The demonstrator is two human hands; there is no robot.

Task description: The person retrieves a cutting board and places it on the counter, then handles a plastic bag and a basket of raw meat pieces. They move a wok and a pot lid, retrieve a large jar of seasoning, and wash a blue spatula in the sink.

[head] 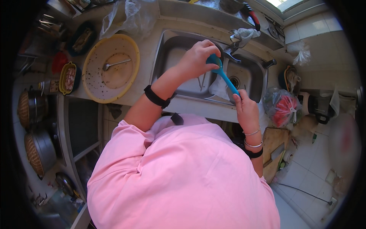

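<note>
Above the double-basin steel sink [163, 43], both hands hold a turquoise spoon-like kitchen utensil [227, 80]. My left hand [198, 58] grips its broad head between thumb and fingers, partly covering it. Lower down, my right hand [247, 110] is closed around the handle's end. Thin sticks [202, 82] lie in the left basin below my left hand. A pale, translucent item [218, 87] sits near the divider; I cannot tell what it is. The black-handled faucet [231, 53] stands just beyond the utensil's head, with a mesh cloth [247, 35] draped over it.
Left of the sink, a large yellow-rimmed basin [94, 61] with dark specks holds a metal spoon [115, 65]. Farther left is a small yellow basket [65, 81] of garlic-like pieces. A tied plastic bag [284, 107] and a wooden cutting board [274, 140] are at the right.
</note>
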